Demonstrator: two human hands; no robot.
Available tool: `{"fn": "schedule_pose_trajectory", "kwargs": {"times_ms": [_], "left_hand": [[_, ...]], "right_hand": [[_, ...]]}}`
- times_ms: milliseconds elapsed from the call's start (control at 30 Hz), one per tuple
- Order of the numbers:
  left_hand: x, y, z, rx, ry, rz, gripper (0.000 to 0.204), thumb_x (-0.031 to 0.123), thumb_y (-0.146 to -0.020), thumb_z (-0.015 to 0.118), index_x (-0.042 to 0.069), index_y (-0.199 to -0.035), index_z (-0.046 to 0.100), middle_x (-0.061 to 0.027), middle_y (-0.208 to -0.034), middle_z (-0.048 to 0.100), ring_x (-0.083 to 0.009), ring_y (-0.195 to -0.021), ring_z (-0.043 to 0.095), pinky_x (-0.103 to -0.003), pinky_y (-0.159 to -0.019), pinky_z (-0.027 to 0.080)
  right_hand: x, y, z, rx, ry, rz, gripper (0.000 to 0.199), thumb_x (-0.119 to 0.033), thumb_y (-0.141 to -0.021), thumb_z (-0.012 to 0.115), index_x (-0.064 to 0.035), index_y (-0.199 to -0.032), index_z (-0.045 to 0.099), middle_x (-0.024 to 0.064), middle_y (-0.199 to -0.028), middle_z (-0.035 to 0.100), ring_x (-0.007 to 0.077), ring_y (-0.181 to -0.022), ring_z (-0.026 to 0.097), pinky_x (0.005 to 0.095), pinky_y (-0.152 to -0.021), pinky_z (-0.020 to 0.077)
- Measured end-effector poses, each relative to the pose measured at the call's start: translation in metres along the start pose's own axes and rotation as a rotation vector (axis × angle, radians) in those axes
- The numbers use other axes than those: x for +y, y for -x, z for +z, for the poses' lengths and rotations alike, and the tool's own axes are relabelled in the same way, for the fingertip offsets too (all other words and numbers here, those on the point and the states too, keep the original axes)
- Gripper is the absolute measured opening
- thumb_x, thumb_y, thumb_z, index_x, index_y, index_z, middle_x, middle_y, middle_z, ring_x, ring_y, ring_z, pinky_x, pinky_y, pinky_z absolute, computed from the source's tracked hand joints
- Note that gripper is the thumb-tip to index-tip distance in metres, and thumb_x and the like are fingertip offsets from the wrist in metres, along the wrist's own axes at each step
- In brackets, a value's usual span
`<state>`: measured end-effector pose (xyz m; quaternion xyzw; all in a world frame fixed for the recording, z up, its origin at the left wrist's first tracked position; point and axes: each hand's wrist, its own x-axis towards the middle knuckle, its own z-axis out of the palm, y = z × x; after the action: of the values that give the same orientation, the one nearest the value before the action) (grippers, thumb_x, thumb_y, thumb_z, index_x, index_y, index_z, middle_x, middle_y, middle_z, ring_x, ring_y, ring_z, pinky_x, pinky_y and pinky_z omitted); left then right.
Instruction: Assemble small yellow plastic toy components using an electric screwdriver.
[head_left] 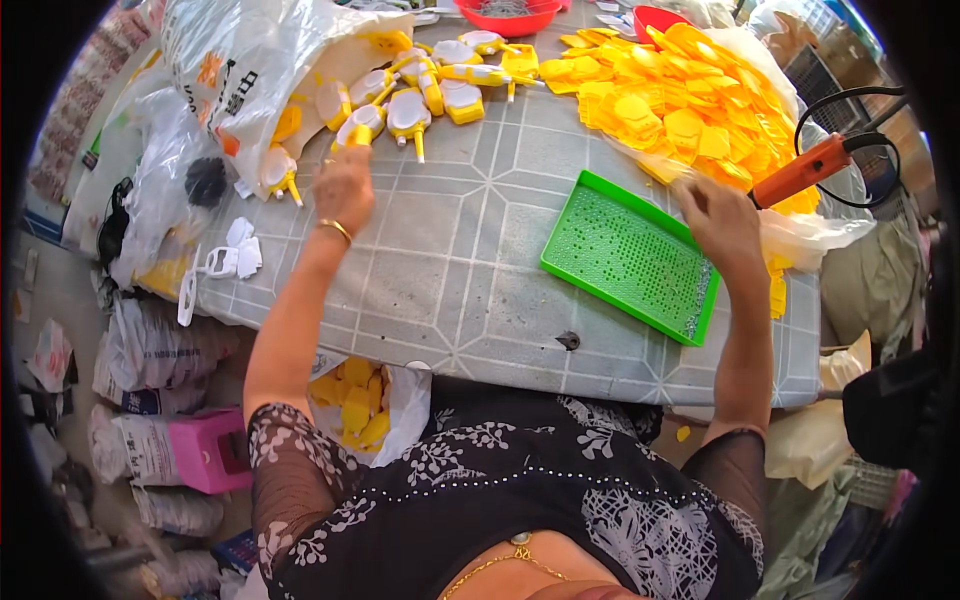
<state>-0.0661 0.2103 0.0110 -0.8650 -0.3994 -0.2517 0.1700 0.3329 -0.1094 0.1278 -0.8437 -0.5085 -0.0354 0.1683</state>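
Observation:
My left hand reaches to the far left of the table. Its fingers are closed at the yellow end of a white-and-yellow plastic piece, which lies beside several similar pieces with short spouts. My right hand is at the near edge of a big heap of flat yellow plastic parts, just above the corner of a green perforated tray. Its fingers are bent together and slightly blurred; what is in them, if anything, is hidden. Right beside it is an orange-handled tool with a black cord.
An open white plastic bag lies at the far left. White plastic parts sit at the left table edge. Small metal bits fill a red bowl at the back. Below the table edge, a bag holds yellow pieces; a pink stool stands left.

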Motion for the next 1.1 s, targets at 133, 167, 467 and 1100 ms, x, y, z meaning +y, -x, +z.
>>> {"fn": "schedule_pose_trajectory", "kwargs": {"times_ms": [133,167,467,1100], "left_hand": [[0.101,0.022,-0.050,0.044,0.212,0.297,0.031,0.008,-0.082,0.062,0.008,-0.112,0.062,-0.0128,-0.103,0.063,-0.0312,-0.089,0.061,-0.046,-0.075,0.044],[0.124,0.026,-0.063,0.013,0.273,0.368,0.031,0.007,-0.081,0.062,0.008,-0.112,0.062,-0.0135,-0.103,0.063,-0.0315,-0.091,0.061,-0.045,-0.077,0.044],[0.181,0.038,-0.099,-0.025,0.647,0.406,0.037,0.017,-0.082,0.073,0.010,-0.116,0.065,-0.0130,-0.121,0.067,-0.0326,-0.113,0.062,-0.046,-0.097,0.044],[0.185,-0.016,-0.082,-0.446,2.201,-0.681,0.024,0.021,-0.100,0.068,0.000,-0.110,0.063,-0.0098,-0.101,0.071,-0.0180,-0.086,0.074,-0.030,-0.069,0.065]], "right_hand": [[0.027,-0.108,0.068,0.052,0.066,0.010,0.046,-0.046,-0.092,0.067,-0.0092,-0.119,0.067,0.0163,-0.115,0.069,0.0337,-0.110,0.066,0.0489,-0.092,0.0507],[0.031,-0.128,0.084,0.072,0.112,0.006,0.053,-0.047,-0.090,0.068,-0.0112,-0.129,0.064,0.0160,-0.128,0.066,0.0332,-0.120,0.062,0.0501,-0.097,0.0487],[0.037,-0.184,0.118,0.040,0.193,-0.126,0.062,-0.032,-0.083,0.072,-0.0136,-0.140,0.057,0.0194,-0.139,0.058,0.0358,-0.130,0.054,0.0496,-0.105,0.0441],[-0.106,-0.021,0.065,0.097,-0.361,-0.857,0.056,-0.023,-0.088,0.078,-0.0029,-0.137,0.058,0.0188,-0.127,0.062,0.0377,-0.114,0.063,0.0443,-0.094,0.0524]]}}
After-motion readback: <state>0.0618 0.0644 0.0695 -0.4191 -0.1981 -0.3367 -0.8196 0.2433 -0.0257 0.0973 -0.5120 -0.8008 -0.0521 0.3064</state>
